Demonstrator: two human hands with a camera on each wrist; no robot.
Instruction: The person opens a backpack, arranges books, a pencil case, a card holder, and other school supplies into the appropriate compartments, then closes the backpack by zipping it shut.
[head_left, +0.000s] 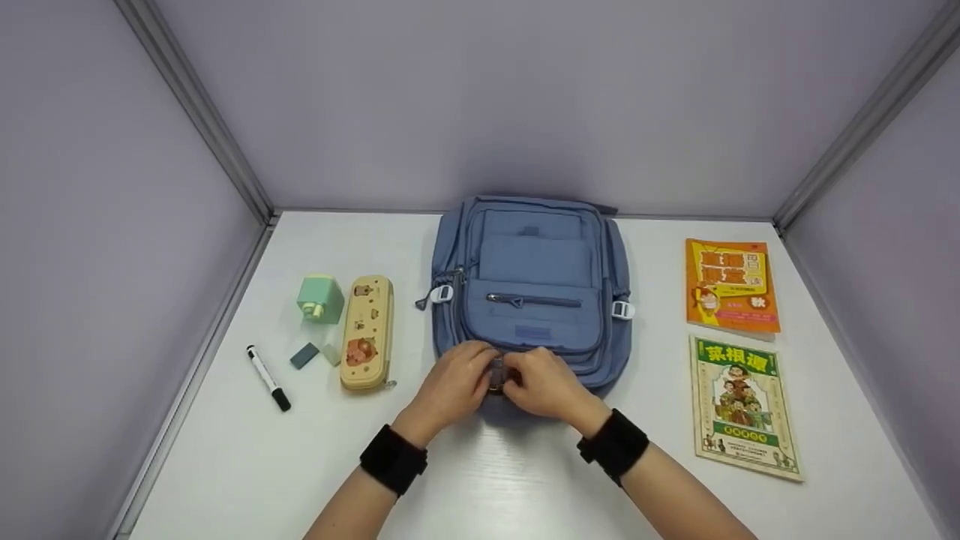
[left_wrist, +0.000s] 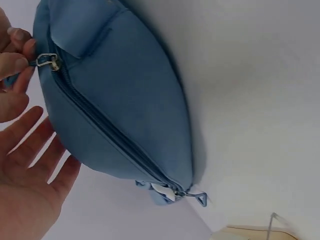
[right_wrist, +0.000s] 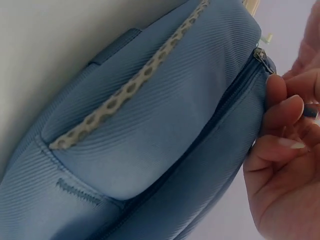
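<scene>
Both hands meet at the near edge of the blue fabric backpack, which lies flat, front up, at the centre of the white table.

Left hand: grip about half open. The left wrist view shows its fingers nearly straight beside the bag's side, holding nothing that can be seen.

Right hand: grip closed to a pinch. Its fingertips hold the small metal zip pull at the near end of the bag; the right wrist view shows its fingers curled against the zip seam.

Backpack: every zip in view lies closed, so its contents cannot be told. A small patch on the front pocket carries writing too small to read.

At 9 o'clock of the bag lies a closed beige oblong pencil case with cartoon figures. Beside it at 9 o'clock are two small grey-green erasers, and a black-and-white marker pen lies further out. A mint-green cube-shaped sharpener stands beyond the erasers.

At 3 o'clock of the bag, a green-bordered paperback lies nearer, and an orange paperback lies beyond it. Both covers bear Chinese titles, which I cannot read with certainty.
</scene>
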